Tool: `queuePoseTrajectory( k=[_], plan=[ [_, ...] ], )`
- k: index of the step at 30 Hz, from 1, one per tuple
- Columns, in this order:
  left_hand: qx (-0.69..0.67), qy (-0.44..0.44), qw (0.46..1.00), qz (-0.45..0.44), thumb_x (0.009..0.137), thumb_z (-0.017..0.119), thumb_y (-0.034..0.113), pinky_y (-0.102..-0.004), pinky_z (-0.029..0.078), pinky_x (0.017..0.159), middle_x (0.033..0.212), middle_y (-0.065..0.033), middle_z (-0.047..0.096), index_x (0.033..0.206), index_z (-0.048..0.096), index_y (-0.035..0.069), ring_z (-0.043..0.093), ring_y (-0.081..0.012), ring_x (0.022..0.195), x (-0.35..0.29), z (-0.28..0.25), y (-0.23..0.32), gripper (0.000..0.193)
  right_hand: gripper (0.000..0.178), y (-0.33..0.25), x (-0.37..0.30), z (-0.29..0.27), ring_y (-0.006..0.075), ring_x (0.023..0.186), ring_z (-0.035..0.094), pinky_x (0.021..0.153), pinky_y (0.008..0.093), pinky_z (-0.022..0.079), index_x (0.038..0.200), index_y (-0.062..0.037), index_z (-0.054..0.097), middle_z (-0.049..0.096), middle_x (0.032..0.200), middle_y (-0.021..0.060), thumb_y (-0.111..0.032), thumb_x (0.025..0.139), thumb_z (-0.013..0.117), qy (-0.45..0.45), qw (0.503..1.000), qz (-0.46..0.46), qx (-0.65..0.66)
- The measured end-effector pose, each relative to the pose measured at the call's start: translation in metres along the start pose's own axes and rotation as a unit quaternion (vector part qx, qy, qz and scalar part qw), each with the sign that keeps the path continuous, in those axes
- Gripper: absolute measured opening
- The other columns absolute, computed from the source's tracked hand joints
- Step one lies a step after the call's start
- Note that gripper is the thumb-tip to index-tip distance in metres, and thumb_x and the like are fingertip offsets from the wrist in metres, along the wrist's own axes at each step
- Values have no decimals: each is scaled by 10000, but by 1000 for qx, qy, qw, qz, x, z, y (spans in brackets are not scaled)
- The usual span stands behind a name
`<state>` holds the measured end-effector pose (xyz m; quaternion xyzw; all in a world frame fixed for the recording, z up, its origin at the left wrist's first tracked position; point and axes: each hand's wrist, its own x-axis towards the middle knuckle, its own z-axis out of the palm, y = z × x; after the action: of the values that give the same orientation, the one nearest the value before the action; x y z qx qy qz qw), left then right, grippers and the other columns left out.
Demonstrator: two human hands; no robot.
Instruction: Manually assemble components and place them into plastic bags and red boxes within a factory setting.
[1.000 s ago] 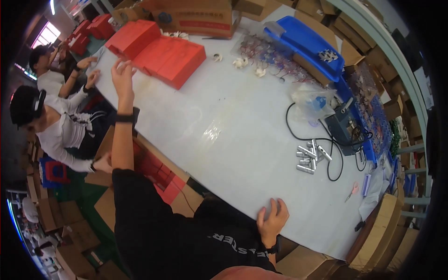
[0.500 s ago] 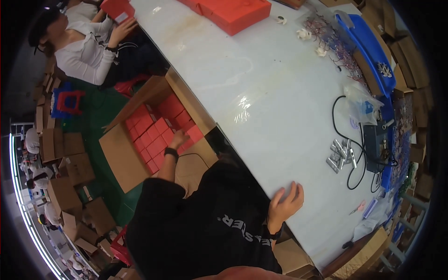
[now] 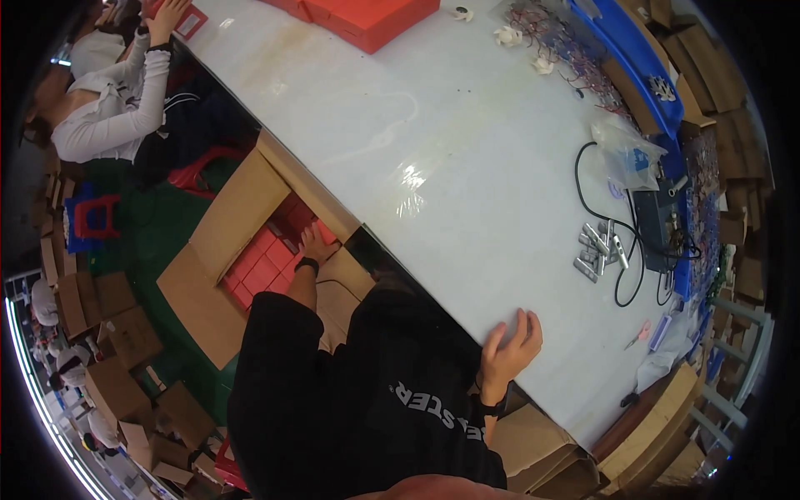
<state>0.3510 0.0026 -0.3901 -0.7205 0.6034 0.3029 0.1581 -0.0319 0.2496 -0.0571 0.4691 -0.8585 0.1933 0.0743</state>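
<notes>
My left hand (image 3: 315, 244) reaches down into an open cardboard carton (image 3: 193, 304) on the left, its fingers spread over the small red boxes (image 3: 265, 260) packed in rows inside. Whether the fingertips press on a box is hard to make out. A raised flap (image 3: 242, 208) of the carton hides part of the rows. At the front edge of the white table (image 3: 467, 225), my right hand (image 3: 511, 350) rests with fingers apart and nothing in it.
At the upper left a co-worker handles a red box (image 3: 192, 22). Larger red cases (image 3: 367, 21) lie at the table's far side. Several metal cylinders (image 3: 598, 250), a black cable (image 3: 577, 179), a plastic bag (image 3: 625, 154) and pink scissors (image 3: 639, 334) lie to the right.
The view has shifted, and the carton's far-left flap now leans over more of the red boxes. My left hand's fingers have spread. The co-worker has raised the red box toward the table.
</notes>
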Motion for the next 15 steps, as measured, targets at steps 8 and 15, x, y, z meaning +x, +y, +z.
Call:
queuePoseTrajectory(
  k=[8, 15],
  plan=[
    [-12, 33, 999, -9, 656, 894, 347, -564, 408, 1098, 1469, -233, 430, 1532, 307, 53, 468, -452, 1321, 7, -30, -14, 1094, 399, -5, 4, 2, 376, 1213, 538, 1023, 459, 423, 1261, 4, 627, 558, 1329, 193, -122, 883, 650, -9, 1000, -3, 16],
    [-100, 232, 957, 145, 660, 893, 303, -458, 484, 1039, 1343, -249, 515, 1460, 424, -1, 547, -444, 1202, -60, -85, -43, 976, 400, -4, 4, 2, 374, 1205, 543, 1021, 459, 424, 1257, 7, 630, 563, 1324, 195, -123, 880, 657, 1, 1000, -10, 23]
  ],
)
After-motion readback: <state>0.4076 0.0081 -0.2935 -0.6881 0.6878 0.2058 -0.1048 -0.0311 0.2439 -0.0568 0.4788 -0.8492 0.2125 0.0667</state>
